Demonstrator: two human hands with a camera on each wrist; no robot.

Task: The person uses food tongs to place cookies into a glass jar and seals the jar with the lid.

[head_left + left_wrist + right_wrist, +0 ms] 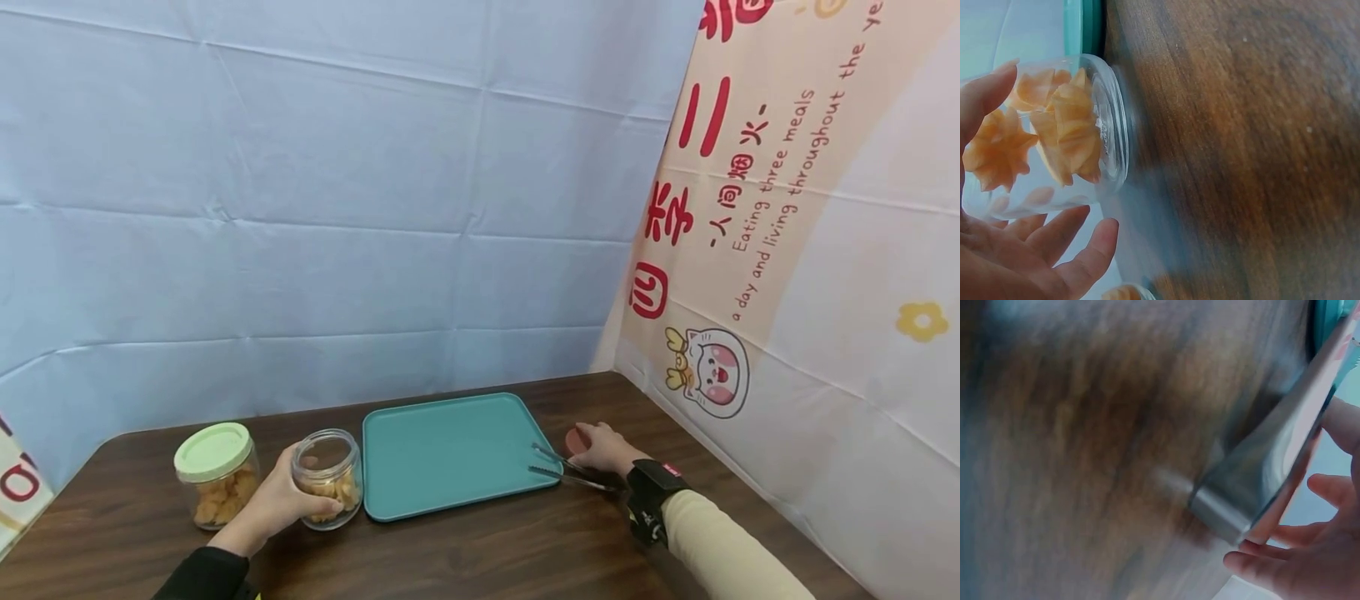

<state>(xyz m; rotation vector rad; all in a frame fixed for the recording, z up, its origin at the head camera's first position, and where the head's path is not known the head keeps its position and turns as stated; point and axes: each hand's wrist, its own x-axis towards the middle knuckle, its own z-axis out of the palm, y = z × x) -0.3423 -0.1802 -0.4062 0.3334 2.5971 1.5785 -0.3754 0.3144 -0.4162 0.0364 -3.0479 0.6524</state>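
Observation:
My left hand [288, 498] grips an open clear jar [327, 467], thumb across its near side, fingers behind. Star-shaped, ridged yellow snacks [1072, 128] show through its wall in the left wrist view. At the right, my right hand [606, 452] pinches a reddish, round lid-like disc [577, 441] low over the table. Metal tongs [573, 469] lie just in front of that hand, tips over the tray's right edge. Their broad joined end [1225, 509] covers part of the disc in the right wrist view.
A teal tray [457, 454] lies between the hands, its left edge beside the open jar. Left of the left hand stands another snack jar [217, 487] with a pale green lid [213, 452]. Cloth hangs behind the dark wooden table [457, 554] and along its right side.

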